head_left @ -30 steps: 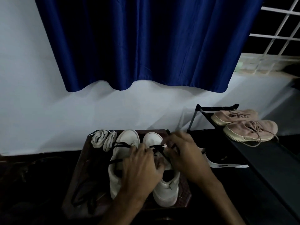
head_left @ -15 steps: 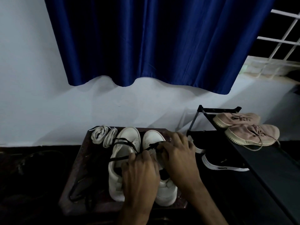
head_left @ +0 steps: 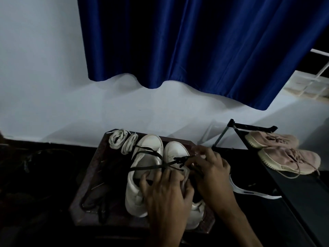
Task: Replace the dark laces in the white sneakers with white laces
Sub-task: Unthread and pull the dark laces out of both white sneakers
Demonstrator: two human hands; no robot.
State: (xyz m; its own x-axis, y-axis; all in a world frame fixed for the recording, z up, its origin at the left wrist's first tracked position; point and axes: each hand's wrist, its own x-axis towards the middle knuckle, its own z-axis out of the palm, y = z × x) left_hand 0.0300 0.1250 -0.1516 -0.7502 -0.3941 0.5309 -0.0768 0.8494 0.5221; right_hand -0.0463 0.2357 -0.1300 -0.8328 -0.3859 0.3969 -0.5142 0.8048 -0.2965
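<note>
Two white sneakers stand side by side on a dark brown table (head_left: 99, 168), toes toward the wall. The left sneaker (head_left: 142, 166) has no lace in it. A dark lace (head_left: 149, 154) runs loose across it from the right sneaker (head_left: 175, 151). My left hand (head_left: 165, 191) rests on the right sneaker's tongue area and pinches the dark lace. My right hand (head_left: 211, 168) grips the same lace at the right sneaker's eyelets. Two coiled white laces (head_left: 122, 141) lie at the table's far left corner. Another dark lace (head_left: 99, 198) lies loose on the table's left side.
A black shoe rack (head_left: 293, 189) stands at the right with a pair of pink sneakers (head_left: 284, 152) on top. A dark shoe with a white sole edge (head_left: 249, 191) sits between table and rack. A blue curtain (head_left: 195, 41) hangs on the white wall behind.
The view has shifted, so the scene sits further right and lower. My right hand has moved slightly toward the toe of the right sneaker, drawing the dark lace taut across the left sneaker.
</note>
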